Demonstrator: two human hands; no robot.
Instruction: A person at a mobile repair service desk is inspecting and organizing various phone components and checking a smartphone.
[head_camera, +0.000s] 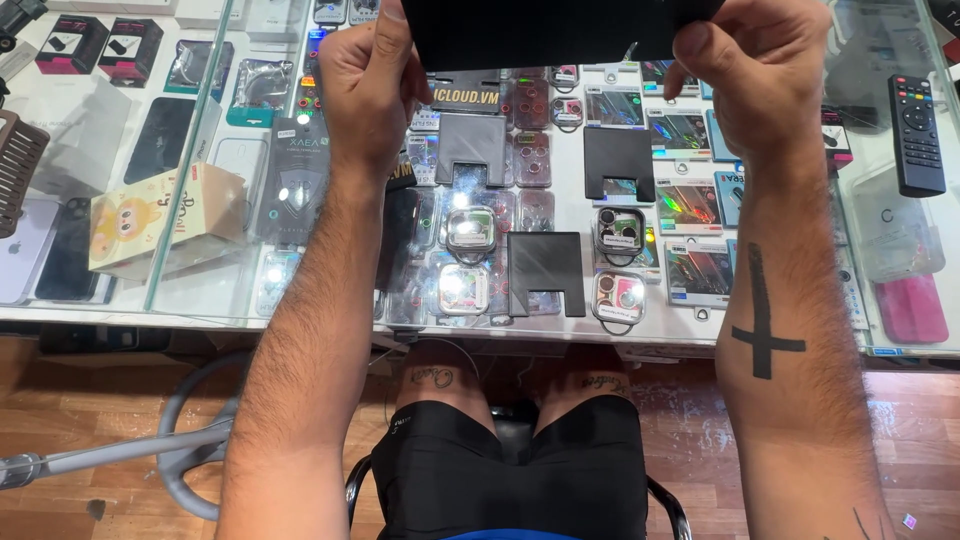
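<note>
The grip of both hands is closed on one flat black panel (560, 30): the left hand (368, 75) pinches its left edge, the right hand (762, 70) its right edge. The panel is held above the glass worktop (890, 250), at the top of the view, where it is cut off; probably it is a phone or a tablet. If one pinch is loosened, the panel could be dropped onto the glass, over the small camera-lens packs (620, 232) displayed beneath. A black remote control (916, 135) lies well apart, at right.
</note>
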